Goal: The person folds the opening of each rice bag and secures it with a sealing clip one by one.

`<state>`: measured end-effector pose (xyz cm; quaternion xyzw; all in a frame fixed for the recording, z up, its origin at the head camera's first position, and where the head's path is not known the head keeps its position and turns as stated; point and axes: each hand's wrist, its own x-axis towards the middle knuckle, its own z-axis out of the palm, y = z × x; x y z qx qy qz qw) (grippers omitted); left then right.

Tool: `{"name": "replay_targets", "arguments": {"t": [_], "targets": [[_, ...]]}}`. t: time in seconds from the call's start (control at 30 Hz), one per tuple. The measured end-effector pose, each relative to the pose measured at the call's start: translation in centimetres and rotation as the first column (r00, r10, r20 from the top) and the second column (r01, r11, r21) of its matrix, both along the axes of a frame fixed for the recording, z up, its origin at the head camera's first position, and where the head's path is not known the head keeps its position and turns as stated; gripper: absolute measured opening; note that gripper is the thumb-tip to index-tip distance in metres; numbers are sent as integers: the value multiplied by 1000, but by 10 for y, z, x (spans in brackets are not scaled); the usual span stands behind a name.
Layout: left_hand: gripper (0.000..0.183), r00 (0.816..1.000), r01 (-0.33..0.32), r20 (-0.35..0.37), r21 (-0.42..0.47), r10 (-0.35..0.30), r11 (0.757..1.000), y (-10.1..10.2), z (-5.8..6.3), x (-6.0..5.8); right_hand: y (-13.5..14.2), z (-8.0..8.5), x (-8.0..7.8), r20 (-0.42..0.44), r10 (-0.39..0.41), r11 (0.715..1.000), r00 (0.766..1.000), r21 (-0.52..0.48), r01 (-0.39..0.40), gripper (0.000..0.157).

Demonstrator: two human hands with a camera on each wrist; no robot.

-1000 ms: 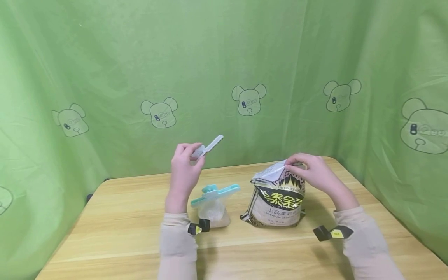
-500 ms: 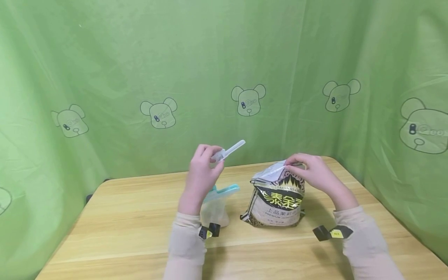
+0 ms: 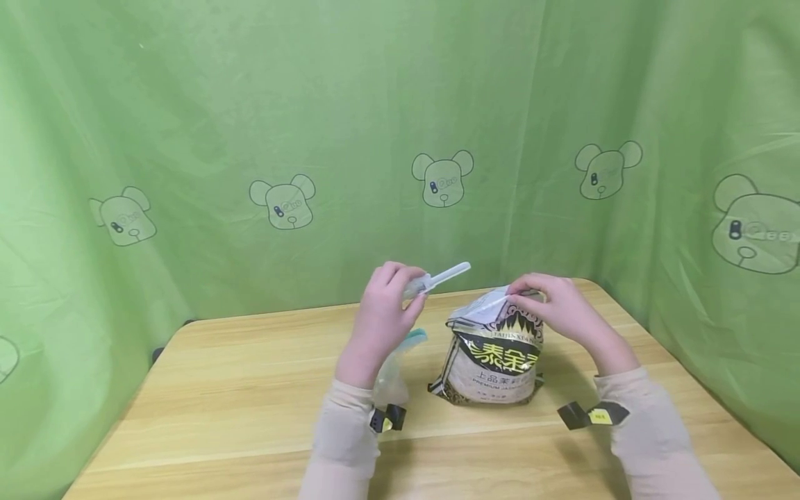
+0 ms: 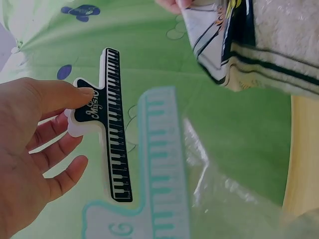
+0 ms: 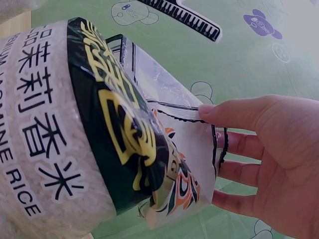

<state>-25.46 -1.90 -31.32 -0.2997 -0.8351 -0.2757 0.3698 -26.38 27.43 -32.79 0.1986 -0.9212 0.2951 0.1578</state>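
My left hand (image 3: 384, 312) is raised left of the rice bag (image 3: 496, 385) and pinches a sealing clip (image 4: 117, 129) by its handle. The clip has a black-and-white piano-key pattern and the word "Music"; its long bar points toward the bag's top in the head view. My right hand (image 3: 569, 309) pinches the folded top edge of the rice bag, which stands upright. In the right wrist view the thumb lies on the fold (image 5: 182, 112) and the other fingers are behind it. The clip and the bag are apart.
A small clear bag (image 3: 390, 385) stands on the wooden table (image 3: 237, 389), partly hidden behind my left wrist. A teal piano-key clip (image 4: 164, 149) sits across its top. A green curtain (image 3: 350, 104) with bear faces surrounds the table.
My left hand has moved right and slightly down with the clip, closer to the rice bag, and now covers part of the teal clip. My right hand has stayed on the fold.
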Motion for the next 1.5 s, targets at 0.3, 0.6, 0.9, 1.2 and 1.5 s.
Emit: {"name": "replay_targets", "arguments": {"t": [0.3,0.6,0.9,1.2,1.5], "targets": [[26,1000,22,6,-61,-22,998,11,-6,1,-1,0,-1,5,0,1000,1000,5,0,17],[28,999,47,-14,-93,-49,995,20,-9,2,-1,-1,-2,5,2,1000,1000,1,-2,17],[29,999,30,19,-171,-27,985,26,-12,4,0,-1,-2,8,-3,1000,1000,-5,3,15],[31,999,17,37,-202,-10,979,27,-15,4,1,-2,-2,-5,-1,1000,1000,-1,1,14],[28,999,41,16,-179,-39,983,29,-19,2,2,-2,-3,-19,5,1000,1000,2,-5,15]]}}
